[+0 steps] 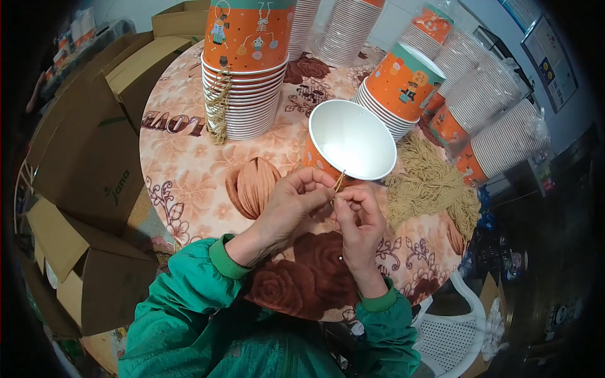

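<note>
A single paper bucket [353, 135], white inside and orange outside, stands tilted with its mouth partly toward me. At its near rim a thin tan cord [341, 181] forms a small loop; whether it passes through a hole there is hard to see. My left hand [291, 205] pinches the cord on the left, and my right hand [360, 220] pinches it just to the right, fingertips nearly meeting. Right of the bucket lies a large heap of tan cords [428, 183]. Behind it leans a stack of orange and green buckets [403, 85].
A tall bucket stack [242, 94] with cords hanging down its side stands at back left. Plastic-wrapped bucket stacks [498, 142] crowd the right edge of the round, flower-patterned table [189, 183]. Open cardboard boxes [94, 164] fill the left side; a white plastic chair [454, 334] is at lower right.
</note>
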`<state>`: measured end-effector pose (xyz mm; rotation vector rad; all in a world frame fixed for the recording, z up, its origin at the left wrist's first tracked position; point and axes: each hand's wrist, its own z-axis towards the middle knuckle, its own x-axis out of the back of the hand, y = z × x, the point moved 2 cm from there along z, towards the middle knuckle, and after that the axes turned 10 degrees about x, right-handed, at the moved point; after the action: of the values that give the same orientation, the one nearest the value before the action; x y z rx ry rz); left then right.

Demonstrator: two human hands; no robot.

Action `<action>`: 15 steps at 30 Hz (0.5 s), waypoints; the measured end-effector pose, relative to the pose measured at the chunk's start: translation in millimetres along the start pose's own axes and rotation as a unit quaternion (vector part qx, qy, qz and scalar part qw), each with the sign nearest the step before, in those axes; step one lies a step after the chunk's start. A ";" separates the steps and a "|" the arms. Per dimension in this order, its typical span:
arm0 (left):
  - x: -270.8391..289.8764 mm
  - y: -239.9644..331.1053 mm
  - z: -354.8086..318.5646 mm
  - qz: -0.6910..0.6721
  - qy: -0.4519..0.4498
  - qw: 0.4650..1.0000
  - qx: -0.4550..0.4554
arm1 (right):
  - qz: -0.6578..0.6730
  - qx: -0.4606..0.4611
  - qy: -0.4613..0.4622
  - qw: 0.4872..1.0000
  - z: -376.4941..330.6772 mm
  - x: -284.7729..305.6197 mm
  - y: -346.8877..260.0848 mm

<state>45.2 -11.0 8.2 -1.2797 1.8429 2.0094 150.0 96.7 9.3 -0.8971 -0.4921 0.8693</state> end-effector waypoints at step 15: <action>-1.1 6.3 -6.0 0.027 0.021 0.999 -0.035 | -0.012 -0.047 0.023 0.999 1.8 -6.7 -0.6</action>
<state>45.0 -17.3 14.3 -1.3126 1.8609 2.1089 145.2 91.8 10.6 -0.9942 -0.5066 0.8080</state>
